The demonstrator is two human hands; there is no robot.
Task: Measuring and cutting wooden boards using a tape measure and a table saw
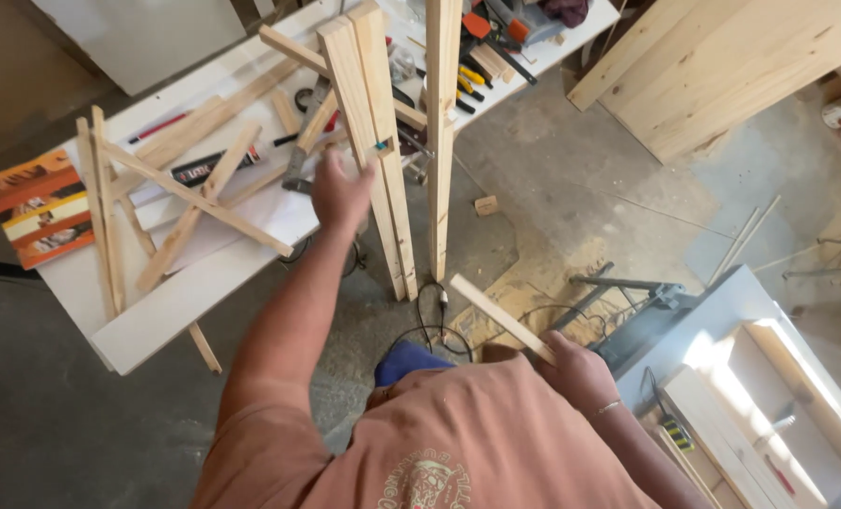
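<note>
Here, the scene is listed as it is seen from above.
Left hand (338,193): raised to the pair of upright planks (380,151); the grip is curled against their edge, though a firm clasp cannot be told.
Right hand (576,372): the grip is closed around a short wooden strip (498,316), held by the waist.
Upright planks: stood on the concrete floor (571,188), leaned on the white desk (204,273).
Desk: strewn with wooden slats (189,203) and hand tools (482,38).
</note>
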